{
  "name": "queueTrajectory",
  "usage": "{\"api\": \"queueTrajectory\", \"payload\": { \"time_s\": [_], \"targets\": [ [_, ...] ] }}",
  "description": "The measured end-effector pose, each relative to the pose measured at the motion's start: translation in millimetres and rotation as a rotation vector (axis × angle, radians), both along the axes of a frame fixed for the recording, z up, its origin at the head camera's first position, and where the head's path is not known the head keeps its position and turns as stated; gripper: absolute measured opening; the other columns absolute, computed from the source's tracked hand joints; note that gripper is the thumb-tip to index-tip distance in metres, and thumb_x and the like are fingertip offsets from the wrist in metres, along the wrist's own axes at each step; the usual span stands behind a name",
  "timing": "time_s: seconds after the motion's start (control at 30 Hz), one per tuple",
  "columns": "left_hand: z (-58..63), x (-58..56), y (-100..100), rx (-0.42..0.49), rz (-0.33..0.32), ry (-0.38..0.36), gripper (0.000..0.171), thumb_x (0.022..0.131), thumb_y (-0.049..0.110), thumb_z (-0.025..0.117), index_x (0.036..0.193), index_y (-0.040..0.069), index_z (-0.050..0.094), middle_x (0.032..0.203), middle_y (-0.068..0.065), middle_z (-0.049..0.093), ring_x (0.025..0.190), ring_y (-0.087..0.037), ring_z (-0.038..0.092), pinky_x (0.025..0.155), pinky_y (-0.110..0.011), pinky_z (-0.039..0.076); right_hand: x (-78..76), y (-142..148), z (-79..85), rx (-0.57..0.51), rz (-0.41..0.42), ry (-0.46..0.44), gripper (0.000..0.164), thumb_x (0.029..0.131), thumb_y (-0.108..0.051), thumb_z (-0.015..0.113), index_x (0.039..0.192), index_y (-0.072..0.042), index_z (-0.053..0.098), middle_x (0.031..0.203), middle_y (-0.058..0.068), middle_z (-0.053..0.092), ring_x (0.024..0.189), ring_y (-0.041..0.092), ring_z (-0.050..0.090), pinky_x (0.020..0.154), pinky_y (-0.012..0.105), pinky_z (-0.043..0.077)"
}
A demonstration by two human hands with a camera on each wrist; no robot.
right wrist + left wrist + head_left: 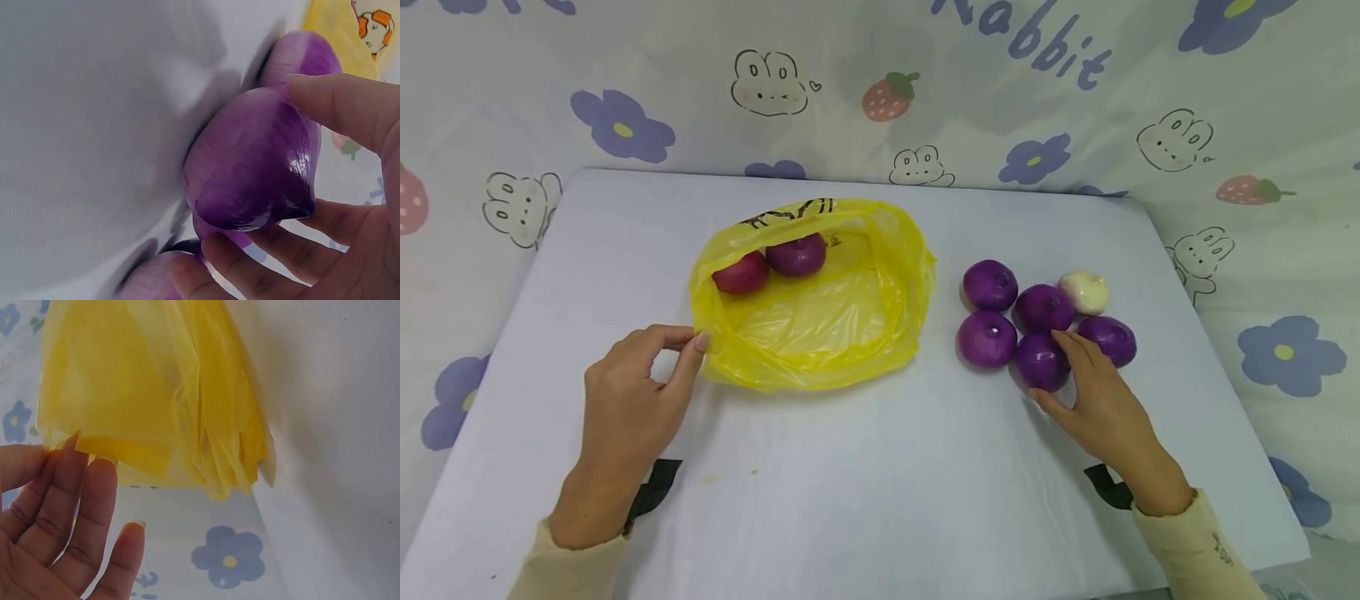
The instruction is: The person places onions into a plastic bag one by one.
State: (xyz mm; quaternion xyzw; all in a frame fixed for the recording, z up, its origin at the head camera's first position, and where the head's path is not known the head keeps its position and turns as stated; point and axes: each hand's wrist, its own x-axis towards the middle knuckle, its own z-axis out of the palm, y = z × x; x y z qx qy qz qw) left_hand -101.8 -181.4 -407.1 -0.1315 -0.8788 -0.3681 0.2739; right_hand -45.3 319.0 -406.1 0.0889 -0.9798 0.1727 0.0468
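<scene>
My left hand [636,400] pinches the left edge of an open yellow plastic bag [805,367] between thumb and fingers. Inside the bag, toward its back left, lie a purple onion [797,257] and a redder round one [742,273], partly covered by the rim. In the left wrist view, the bag's thin wall [125,394] hangs at my fingertips. On the right, my right hand [1105,404] holds the nearest purple onion [256,165] on the table, thumb on one side and fingers on the other. More purple onions [987,340] crowd around it.
A pale white onion [1085,292] sits at the back of the group, with another purple onion [1107,340] just in front. Everything rests on a white-covered table [850,500]. Behind it hangs a cloth [820,142] printed with rabbits, flowers and strawberries.
</scene>
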Motion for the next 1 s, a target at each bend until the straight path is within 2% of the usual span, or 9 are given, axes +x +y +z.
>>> {"api": "queueTrajectory", "payload": {
  "time_s": [0.4, 0.67, 1.0],
  "targets": [
    [0.5, 0.4, -0.2, 0.002, -0.002, -0.002, 0.017, 0.087, -0.001, 0.083, 0.098, -0.009, 0.073, 0.092, -0.022, 0.075, 0.084, -0.039, 0.068, 0.090, -0.003, 0.033, 0.3, -0.9, -0.1, 0.001, -0.023, -0.042, 0.079, 0.087, -0.017, 0.085, 0.150, 0.007, 0.043, 0.148, 0.032, 0.046, 0.134, 0.051, 0.047, 0.102, 0.069, 0.042],
    [0.2, -0.4, 0.3, -0.001, -0.004, 0.004, 0.017, 0.087, -0.001, 0.083, 0.098, -0.009, 0.073, 0.092, -0.021, 0.075, 0.085, -0.039, 0.068, 0.092, -0.003, 0.032, -0.5, -1.2, 0.8, -0.014, -0.041, -0.063, 0.082, 0.088, -0.019, 0.086, 0.151, 0.009, 0.041, 0.149, 0.031, 0.044, 0.135, 0.050, 0.047, 0.102, 0.067, 0.043],
    [-0.6, 0.2, -0.4, -0.003, 0.001, 0.004, 0.016, 0.087, -0.001, 0.083, 0.098, -0.008, 0.073, 0.091, -0.020, 0.075, 0.083, -0.037, 0.067, 0.088, -0.005, 0.034, -2.3, -2.1, -2.3, -0.039, -0.047, -0.058, 0.083, 0.086, -0.017, 0.088, 0.148, 0.012, 0.041, 0.146, 0.031, 0.045, 0.129, 0.049, 0.050, 0.101, 0.066, 0.044]
  ]
}}
